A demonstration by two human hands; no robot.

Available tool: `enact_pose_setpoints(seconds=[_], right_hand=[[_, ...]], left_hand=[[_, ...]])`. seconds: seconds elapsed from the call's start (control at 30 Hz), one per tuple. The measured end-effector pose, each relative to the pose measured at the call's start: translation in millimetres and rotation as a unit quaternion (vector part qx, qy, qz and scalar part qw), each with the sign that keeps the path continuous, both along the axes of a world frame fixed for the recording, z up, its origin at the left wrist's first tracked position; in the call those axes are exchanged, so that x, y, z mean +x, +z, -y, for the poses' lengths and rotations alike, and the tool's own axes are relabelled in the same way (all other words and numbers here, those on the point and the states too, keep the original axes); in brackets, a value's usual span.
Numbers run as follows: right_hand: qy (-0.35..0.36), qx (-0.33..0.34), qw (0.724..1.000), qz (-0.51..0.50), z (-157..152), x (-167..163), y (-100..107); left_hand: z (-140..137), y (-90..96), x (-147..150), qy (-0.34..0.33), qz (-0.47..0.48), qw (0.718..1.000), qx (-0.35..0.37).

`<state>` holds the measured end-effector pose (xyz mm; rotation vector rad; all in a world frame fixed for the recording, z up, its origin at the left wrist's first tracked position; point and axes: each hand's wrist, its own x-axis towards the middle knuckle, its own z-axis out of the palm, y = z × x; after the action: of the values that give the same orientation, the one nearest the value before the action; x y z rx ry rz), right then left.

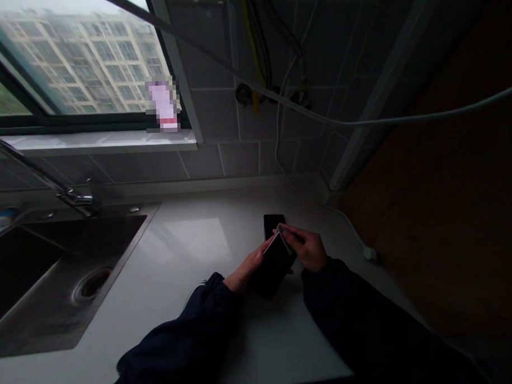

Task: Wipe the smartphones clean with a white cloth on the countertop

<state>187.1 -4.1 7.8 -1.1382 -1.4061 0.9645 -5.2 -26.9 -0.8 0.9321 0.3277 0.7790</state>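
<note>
My left hand [248, 269] is wrapped round a dark, flat, phone-like rectangle [272, 271], held tilted above the counter. A fingertip shows at its far side. My right hand [312, 250] pinches at the top corner of that rectangle. Between its fingertips is a thin pale strip [284, 239] lying along the top edge; whether it is a film, a cloth or part of a case I cannot tell. Just behind both hands, a black phone [274, 224] lies flat on the white counter [235, 212], partly covered by my fingers.
To the left is a steel sink [115, 255] with a chrome faucet [82, 202]. A white cable [345, 216] runs down the wall to a plug [369, 253] on the right of the counter. Another cable [363, 123] hangs across the view. A blurred pink item [164, 105] stands on the windowsill.
</note>
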Motion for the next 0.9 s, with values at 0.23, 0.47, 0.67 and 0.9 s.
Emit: enact_pose_setpoints(seconds=[0.23, 0.47, 0.67, 0.9], right_hand=[[0.031, 0.047, 0.998, 0.036, 2, -4, 2], [-0.035, 0.234, 0.943, 0.233, 3, -4, 1], [-0.033, 0.295, 0.892, 0.342, 8, -4, 0], [0.045, 0.297, 0.872, 0.387, 23, -12, -4]], left_hand=[[1, -7.8, -5, -0.042, -0.009, 0.999, -0.026], [-1, -11.4, -3, 0.001, 0.031, 0.996, -0.087], [0, -6.7, -3, -0.007, 0.013, 0.992, -0.122], [-2, -3.5, 1, 0.006, 0.031, 0.988, -0.154]])
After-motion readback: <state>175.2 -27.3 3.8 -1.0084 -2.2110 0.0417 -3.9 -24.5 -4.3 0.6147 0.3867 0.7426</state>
